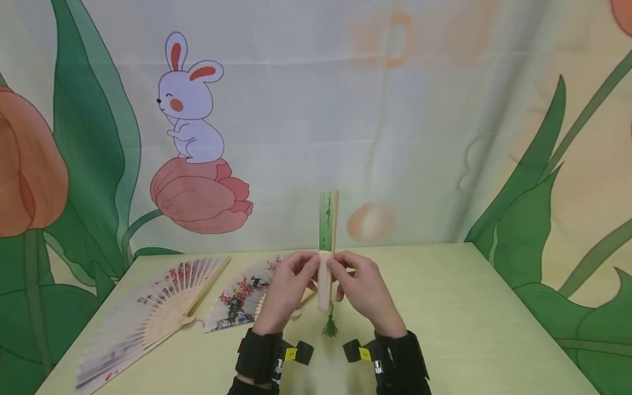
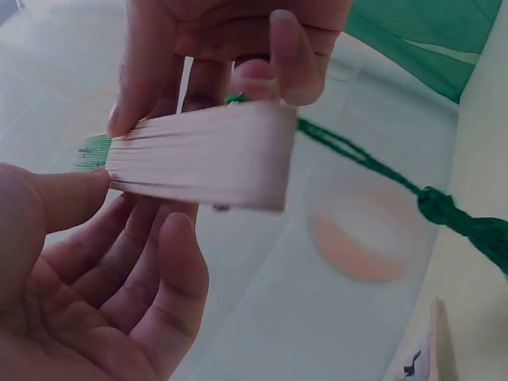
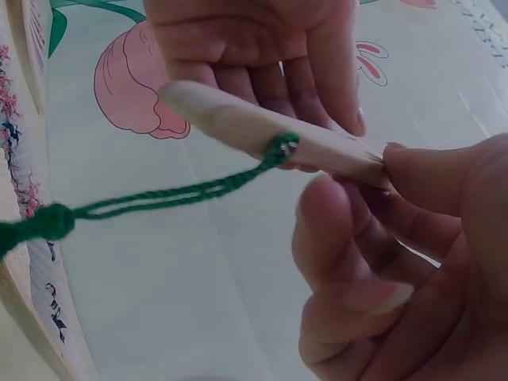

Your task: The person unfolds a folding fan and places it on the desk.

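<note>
A folded hand fan stands upright between both hands, its green leaf at the top and pale wooden ribs below. My left hand pinches its left side, where leaf and ribs meet. From the other side my right hand pinches it at the same height. A green tassel hangs from the fan's lower end. In the right wrist view its cord loops through the pivot of the ribs.
On the left of the table lies a spread fan with a pale printed leaf. Another open fan with pink blossoms lies partly behind my left hand. A cloth backdrop with a rabbit and tulips hangs behind the table.
</note>
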The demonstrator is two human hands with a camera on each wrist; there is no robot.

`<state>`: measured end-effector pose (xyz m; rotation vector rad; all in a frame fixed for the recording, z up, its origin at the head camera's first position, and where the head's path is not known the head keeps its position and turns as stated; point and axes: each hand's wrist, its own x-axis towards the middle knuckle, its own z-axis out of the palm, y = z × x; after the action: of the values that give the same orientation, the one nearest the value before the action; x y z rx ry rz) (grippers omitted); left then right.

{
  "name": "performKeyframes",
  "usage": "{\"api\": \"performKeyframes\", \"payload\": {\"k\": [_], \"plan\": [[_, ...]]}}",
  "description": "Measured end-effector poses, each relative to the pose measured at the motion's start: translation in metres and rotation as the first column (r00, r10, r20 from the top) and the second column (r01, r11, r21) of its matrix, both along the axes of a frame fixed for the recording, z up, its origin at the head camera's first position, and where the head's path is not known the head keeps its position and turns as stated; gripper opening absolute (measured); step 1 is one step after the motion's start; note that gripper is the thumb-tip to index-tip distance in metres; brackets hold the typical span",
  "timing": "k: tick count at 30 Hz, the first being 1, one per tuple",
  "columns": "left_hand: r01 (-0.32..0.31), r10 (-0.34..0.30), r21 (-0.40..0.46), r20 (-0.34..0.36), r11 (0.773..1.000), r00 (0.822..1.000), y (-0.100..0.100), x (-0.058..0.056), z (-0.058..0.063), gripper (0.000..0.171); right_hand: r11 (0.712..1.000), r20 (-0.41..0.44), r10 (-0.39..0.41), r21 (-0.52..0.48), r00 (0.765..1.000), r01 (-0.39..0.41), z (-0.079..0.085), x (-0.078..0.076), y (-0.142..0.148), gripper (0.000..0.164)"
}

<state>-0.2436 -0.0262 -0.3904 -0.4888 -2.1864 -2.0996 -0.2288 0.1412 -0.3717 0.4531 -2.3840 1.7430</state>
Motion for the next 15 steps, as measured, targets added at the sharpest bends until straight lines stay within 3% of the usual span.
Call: {"api": "performKeyframes", "payload": {"k": [7, 15], "plan": [[-0.033, 0.033, -0.013, -0.046, 0.999, 0.998, -0.0044, 0.0012, 0.0042, 0.021, 0.998, -0.012, 0.025, 0.056, 1.0, -0.024, 0.0027, 0.0006, -0.0014, 0.017], [-0.068, 0.059, -0.103, -0.091, 0.992, 0.994, -0.0043, 0.002, 0.0051, 0.021, 0.999, 0.006, -0.01, 0.034, 1.0, 0.01, 0.0014, 0.0007, -0.004, 0.016]]}}
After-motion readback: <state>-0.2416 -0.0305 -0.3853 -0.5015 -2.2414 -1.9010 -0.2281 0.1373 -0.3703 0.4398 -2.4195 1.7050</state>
